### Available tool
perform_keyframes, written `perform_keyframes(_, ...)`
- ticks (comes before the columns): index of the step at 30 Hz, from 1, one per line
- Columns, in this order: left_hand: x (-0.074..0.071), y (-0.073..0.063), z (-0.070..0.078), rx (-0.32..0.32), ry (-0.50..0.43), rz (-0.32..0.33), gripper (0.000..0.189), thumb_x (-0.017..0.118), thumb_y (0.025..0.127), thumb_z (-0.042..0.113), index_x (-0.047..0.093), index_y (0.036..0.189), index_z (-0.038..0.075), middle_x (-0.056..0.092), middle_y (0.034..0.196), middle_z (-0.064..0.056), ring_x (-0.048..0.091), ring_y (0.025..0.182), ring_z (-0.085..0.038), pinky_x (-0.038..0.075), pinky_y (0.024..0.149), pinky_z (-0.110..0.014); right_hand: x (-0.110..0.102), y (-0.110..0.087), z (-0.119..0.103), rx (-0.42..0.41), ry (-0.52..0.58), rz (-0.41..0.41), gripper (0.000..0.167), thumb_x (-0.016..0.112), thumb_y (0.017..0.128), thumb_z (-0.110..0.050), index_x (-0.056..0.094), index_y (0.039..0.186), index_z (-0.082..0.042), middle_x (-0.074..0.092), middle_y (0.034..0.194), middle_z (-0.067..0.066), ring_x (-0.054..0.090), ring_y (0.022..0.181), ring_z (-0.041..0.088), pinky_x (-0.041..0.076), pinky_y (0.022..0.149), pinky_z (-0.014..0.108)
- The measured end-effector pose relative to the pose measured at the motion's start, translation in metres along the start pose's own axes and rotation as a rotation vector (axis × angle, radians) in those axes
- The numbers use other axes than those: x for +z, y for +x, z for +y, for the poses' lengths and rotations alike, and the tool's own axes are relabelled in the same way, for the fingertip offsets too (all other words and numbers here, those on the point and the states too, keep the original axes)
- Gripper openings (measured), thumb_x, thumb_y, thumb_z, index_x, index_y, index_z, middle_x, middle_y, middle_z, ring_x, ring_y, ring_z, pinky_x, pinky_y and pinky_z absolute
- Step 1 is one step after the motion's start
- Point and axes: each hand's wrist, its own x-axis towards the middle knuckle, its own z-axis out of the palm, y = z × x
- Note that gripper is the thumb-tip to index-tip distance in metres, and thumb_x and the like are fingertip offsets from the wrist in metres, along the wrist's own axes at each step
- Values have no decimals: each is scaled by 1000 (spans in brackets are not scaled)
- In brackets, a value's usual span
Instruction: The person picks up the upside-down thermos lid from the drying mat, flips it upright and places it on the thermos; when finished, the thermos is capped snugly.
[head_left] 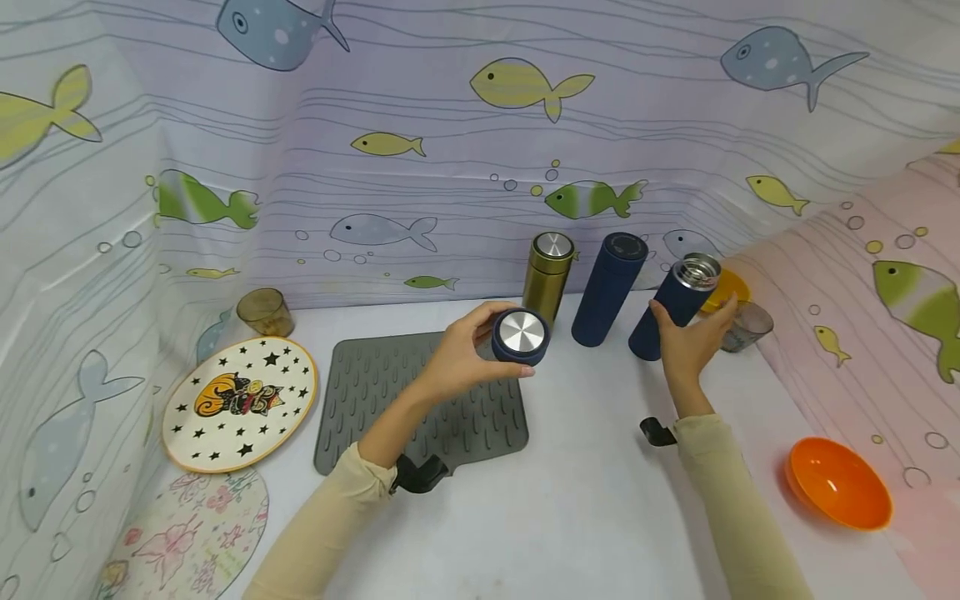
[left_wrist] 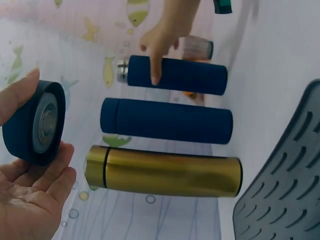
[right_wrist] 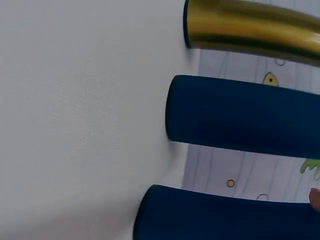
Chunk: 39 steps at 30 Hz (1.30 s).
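Observation:
My left hand (head_left: 465,354) holds a dark blue thermos lid (head_left: 521,335) with a brushed silver top between thumb and fingers. In the left wrist view the lid's hollow underside (left_wrist: 47,122) shows. My right hand (head_left: 688,346) grips an uncapped blue thermos (head_left: 675,300) near its neck, its bare steel mouth facing up. That thermos stands upright on the table. To its left stand a capped blue thermos (head_left: 609,287) and a gold thermos (head_left: 547,279) with a silver-topped cap. Only a fingertip of the right hand shows in the right wrist view.
A grey drying mat (head_left: 375,400) lies under the left forearm. Left of it are a starry plate (head_left: 292,408), a floral round mat (head_left: 225,517) and a brown cup (head_left: 266,315). An orange bowl (head_left: 840,483) sits right; a clear cup (head_left: 750,325) and yellow bowl (head_left: 727,287) stand behind the right hand.

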Motion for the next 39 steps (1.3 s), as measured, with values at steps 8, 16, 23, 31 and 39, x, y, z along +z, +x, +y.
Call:
perform_keyframes(8,0,2,6,4,19,18,76,87,73,10,52,141,12,57,137,-10,53,130,-24,41,112,-39,12,-6,6,-26,52,24,80,83,80,-31,37,144,-14,47,145,11,46,133,22,37,113,34)
perform_keyframes(16,8,14,18,1,30,24,75,88,74,15,52,140,13,58,135,-3,53,129,-19,40,113,-35,4,-69,-22,-135,158,-49,74,86,77,-25,46,137,-7,57,133,12,55,118,24,44,94,41)
perform_keyframes(23,19,27,27,78,37,13,75,88,74,14,51,140,10,59,135,-5,53,129,-19,39,114,-34,7,-120,-42,-244,219,-171,75,87,76,-16,47,136,0,59,128,15,56,112,21,47,91,43)
perform_keyframes(31,29,36,29,114,15,6,74,86,76,13,50,140,7,59,133,-7,55,124,-19,42,111,-38,14,-154,-48,-296,275,-243,71,87,75,-11,49,133,1,60,125,19,58,113,26,48,91,50)
perform_keyframes(39,41,40,22,74,29,15,76,88,74,15,50,140,9,62,127,-7,60,116,-20,48,100,-34,19,-170,-47,-292,282,-272,73,88,73,-9,50,134,-1,61,127,17,58,114,29,49,92,51)
